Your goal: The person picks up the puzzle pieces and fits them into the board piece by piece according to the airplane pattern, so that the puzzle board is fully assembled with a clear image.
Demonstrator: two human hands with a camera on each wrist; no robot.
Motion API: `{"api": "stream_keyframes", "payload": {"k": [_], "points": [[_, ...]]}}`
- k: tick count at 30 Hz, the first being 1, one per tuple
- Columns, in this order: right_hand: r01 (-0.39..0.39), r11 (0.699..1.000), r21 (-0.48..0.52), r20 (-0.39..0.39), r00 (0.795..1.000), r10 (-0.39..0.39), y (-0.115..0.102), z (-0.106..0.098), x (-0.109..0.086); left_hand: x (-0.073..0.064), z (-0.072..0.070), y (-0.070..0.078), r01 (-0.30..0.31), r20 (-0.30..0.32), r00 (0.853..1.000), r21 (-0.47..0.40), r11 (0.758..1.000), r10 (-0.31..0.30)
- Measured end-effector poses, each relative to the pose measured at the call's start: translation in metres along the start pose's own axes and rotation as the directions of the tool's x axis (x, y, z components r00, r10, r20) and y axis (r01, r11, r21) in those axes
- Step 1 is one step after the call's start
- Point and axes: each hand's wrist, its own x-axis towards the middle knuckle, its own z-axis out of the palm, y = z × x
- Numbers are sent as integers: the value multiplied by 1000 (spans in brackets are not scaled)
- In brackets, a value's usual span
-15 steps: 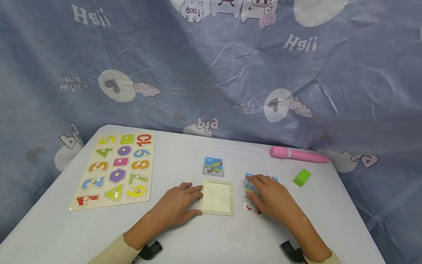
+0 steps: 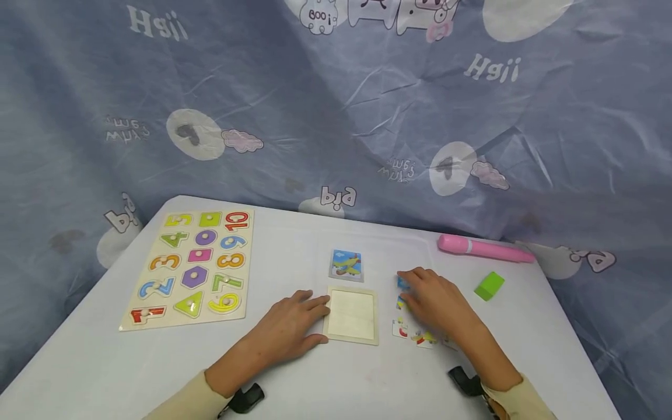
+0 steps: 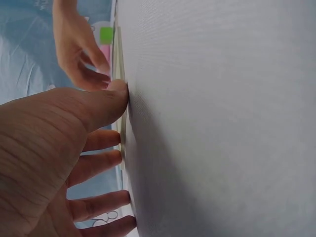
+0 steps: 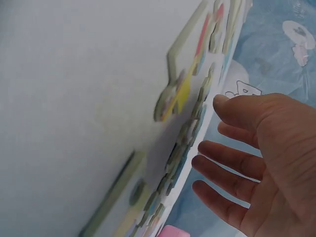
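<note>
My left hand point(image 2: 287, 325) lies at the left side of a shallow wooden puzzle tray point(image 2: 352, 315). Its fingers are spread, and in the left wrist view the thumb and some fingertips touch the tray's edge point(image 3: 122, 64). To the right, my right hand point(image 2: 440, 302) is over a group of small jigsaw pieces point(image 2: 399, 328) and covers part of them. In the right wrist view its fingers are loosely bent with nothing between them, above the pieces point(image 4: 183, 93). Behind the tray lies a small airplane picture point(image 2: 346, 265).
A board of numbers and shapes point(image 2: 248, 280) lies on the left of the white table point(image 2: 315, 385). Toward the back right is a pink cylinder-like stick point(image 2: 485, 249), with a green block point(image 2: 489, 286) in front of it. A printed grey-blue cloth point(image 2: 294, 134) hangs behind.
My right hand has shifted slightly away from me over the pieces, so more of the near ones show. My left hand stays at the tray. The head view has turned slightly left.
</note>
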Motion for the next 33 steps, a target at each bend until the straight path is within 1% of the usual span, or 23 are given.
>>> {"api": "stream_keyframes", "payload": {"k": [6,13,19,23,30,33], "points": [[-6,1000,8,23,1000,5,8,4,4,1,0,0,-12,-1,1000,20,1000,12],[-23,1000,0,56,998,23,9,7,9,0,0,1,-14,-2,1000,24,1000,14],[-16,1000,-3,54,998,16,9,8,16,0,2,0,-11,-5,1000,32,999,11],[-14,1000,8,59,998,13,11,8,18,1,1,-1,-14,-5,1000,31,999,14],[-53,997,58,77,996,49,14,9,18,0,1,0,-18,-4,1000,33,999,18],[-55,996,66,74,996,50,16,10,19,-1,1,0,-17,-2,1000,33,999,17]]}}
